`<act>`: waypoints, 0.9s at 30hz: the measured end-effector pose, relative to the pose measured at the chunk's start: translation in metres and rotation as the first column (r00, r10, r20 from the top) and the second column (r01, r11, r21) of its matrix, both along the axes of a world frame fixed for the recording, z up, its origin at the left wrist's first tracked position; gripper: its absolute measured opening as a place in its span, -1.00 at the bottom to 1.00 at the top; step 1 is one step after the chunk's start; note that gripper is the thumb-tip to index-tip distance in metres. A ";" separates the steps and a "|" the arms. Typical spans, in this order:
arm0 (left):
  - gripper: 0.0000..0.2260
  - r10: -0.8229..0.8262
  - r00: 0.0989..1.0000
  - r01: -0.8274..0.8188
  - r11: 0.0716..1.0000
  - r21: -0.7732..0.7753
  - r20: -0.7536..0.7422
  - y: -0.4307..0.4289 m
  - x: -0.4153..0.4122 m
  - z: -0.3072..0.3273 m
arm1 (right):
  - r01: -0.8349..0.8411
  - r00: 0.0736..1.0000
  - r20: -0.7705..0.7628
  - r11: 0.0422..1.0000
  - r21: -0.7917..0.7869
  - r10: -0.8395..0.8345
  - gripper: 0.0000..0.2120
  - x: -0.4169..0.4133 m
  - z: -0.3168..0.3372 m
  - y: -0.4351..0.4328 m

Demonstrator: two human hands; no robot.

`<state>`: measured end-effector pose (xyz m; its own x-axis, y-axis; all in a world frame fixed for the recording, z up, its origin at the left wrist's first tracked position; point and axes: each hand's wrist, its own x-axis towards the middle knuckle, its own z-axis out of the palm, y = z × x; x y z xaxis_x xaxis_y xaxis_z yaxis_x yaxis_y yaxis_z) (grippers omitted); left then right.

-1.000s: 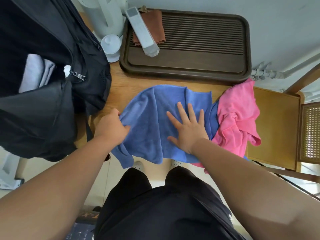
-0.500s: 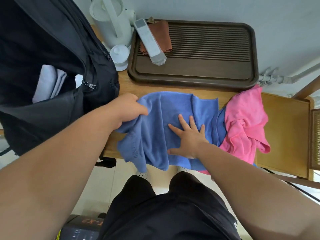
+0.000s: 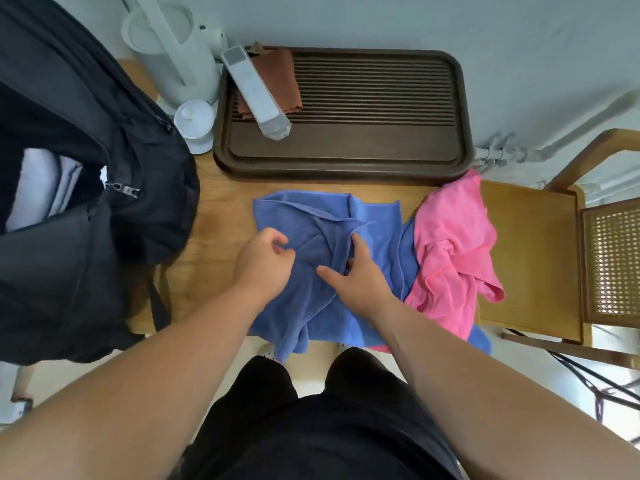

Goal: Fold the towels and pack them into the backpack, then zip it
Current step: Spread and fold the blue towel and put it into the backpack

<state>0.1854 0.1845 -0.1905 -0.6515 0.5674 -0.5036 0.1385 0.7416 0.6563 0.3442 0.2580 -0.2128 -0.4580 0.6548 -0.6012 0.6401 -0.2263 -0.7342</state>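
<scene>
A blue towel (image 3: 367, 220) lies crumpled on the wooden table (image 3: 221, 216), with its near part hanging over the front edge. My left hand (image 3: 263, 263) sits on its left part, fingers curled and pinching the cloth. My right hand (image 3: 362, 275) is just beside it, fingers tucked into a raised fold at the towel's middle, thumb pointing left. A pink towel (image 3: 450, 244) lies bunched to the right, overlapping the blue one. The black backpack (image 3: 104, 216) stands open at the left, with pale folded towels (image 3: 41, 181) inside and its zipper pull (image 3: 123, 190) at the opening.
A dark wooden slatted tray (image 3: 346, 161) fills the back of the table, holding a brown cloth (image 3: 280, 77) and a white oblong device (image 3: 256, 91). A white kettle (image 3: 173, 46) and a small lidded cup (image 3: 194, 123) stand beside it. A wooden chair (image 3: 530, 254) is at the right.
My left hand carried the towel's left edge rightward onto its middle. My right hand went from pressing flat to curling its fingers into a fold. The towel is more bunched.
</scene>
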 end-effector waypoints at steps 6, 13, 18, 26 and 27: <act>-0.68 0.017 0.991 -0.052 0.961 -0.272 -0.131 -0.048 -0.003 -0.019 | 0.021 0.997 -0.071 0.996 0.084 -0.015 -0.05 -0.012 0.002 0.003; -0.82 -0.054 0.997 0.066 0.975 -0.213 0.063 -0.084 0.008 -0.028 | -0.300 0.947 0.162 0.944 0.139 0.277 -0.40 -0.036 0.005 0.008; -0.83 0.155 0.977 -0.145 0.987 -0.073 0.146 -0.104 -0.001 -0.014 | -0.236 0.972 0.030 0.968 0.082 0.234 -0.51 -0.068 0.027 0.001; -0.86 0.159 0.927 -0.164 0.986 0.012 -0.339 -0.145 -0.045 0.032 | -0.278 0.951 -0.146 0.960 -0.021 0.272 -0.59 -0.149 0.079 -0.016; -0.83 0.118 0.921 -0.135 0.991 -0.021 -0.371 -0.148 -0.048 0.037 | -0.283 0.945 -0.173 0.959 -0.007 0.278 -0.59 -0.156 0.090 -0.017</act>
<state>0.1377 0.0365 -0.1539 -0.8608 0.4501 -0.2375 0.2671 0.7968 0.5420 0.1880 0.2411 -0.1232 -0.7168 0.4672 -0.5176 0.5486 -0.0802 -0.8322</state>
